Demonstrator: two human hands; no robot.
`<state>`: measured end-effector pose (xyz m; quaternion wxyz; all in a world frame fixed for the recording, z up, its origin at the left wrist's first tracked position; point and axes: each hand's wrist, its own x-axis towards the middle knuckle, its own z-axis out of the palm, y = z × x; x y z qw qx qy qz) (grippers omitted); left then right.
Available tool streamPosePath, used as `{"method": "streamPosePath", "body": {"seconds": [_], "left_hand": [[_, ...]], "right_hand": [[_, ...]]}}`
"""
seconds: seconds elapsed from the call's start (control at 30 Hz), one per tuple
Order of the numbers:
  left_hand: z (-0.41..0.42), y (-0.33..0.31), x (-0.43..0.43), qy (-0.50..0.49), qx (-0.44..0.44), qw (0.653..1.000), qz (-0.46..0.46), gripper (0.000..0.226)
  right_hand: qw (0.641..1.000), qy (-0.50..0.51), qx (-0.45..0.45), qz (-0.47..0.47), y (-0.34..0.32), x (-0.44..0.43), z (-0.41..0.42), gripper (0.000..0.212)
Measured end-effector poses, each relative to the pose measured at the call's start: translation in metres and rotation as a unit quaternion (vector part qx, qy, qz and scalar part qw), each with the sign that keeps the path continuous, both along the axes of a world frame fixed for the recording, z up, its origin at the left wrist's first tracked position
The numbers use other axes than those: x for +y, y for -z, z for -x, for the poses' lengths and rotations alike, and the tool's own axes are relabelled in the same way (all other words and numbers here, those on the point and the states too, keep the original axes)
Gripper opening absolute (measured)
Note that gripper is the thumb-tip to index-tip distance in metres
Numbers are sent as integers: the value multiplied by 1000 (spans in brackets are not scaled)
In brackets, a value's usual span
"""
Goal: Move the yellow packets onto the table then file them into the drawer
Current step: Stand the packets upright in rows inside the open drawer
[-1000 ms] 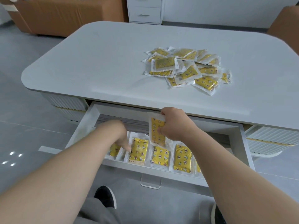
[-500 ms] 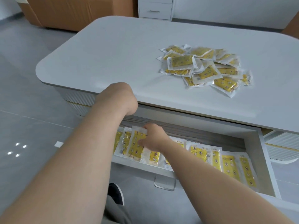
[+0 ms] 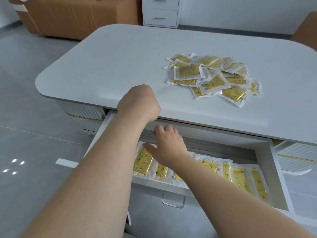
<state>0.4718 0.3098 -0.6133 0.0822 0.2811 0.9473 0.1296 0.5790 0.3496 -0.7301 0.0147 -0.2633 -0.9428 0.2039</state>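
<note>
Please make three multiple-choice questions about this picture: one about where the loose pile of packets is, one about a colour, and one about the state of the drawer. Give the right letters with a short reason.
1. Where does the loose pile of packets lie?
A. on the floor
B. on the table top, on the person's right side
C. inside the white cabinet at the back

2. What colour is the printed part of the packets?
A. yellow
B. blue
C. red

3. In what state is the drawer under the table?
A. shut
B. taken out and lying on the floor
C. pulled open, with packets filed in a row inside

Answers:
1 B, the pile rests on the pale table top, right of the left hand.
2 A, every packet shows yellow print under a clear wrapper.
3 C, the drawer stands open and the right hand reaches over the row of packets in it.
</note>
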Motion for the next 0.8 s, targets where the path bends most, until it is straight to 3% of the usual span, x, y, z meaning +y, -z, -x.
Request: {"method": "streamPosePath", "body": {"seconds": [0.13, 0.23, 0.37, 0.53, 0.67, 0.8], "left_hand": [[-10, 4, 19, 34, -5, 998, -57, 16], [-14, 13, 38, 81, -14, 992, -92, 22], [-16, 35, 66, 160, -5, 983, -87, 41], [-15, 55, 97, 207, 27, 976, -54, 54], [-16, 64, 116, 228, 37, 972, -38, 58], [-15, 68, 124, 228, 33, 973, -11, 62]], "right_hand": [[993, 38, 107, -24, -38, 32, -18, 20], [982, 127, 132, -51, -53, 70, -40, 16], [969, 204, 75, -119, -58, 127, -64, 31], [978, 173, -34, -108, -49, 172, -81, 58], [979, 164, -61, -109, -47, 181, -83, 64], [971, 181, -45, -149, -55, 175, -80, 54]]}}
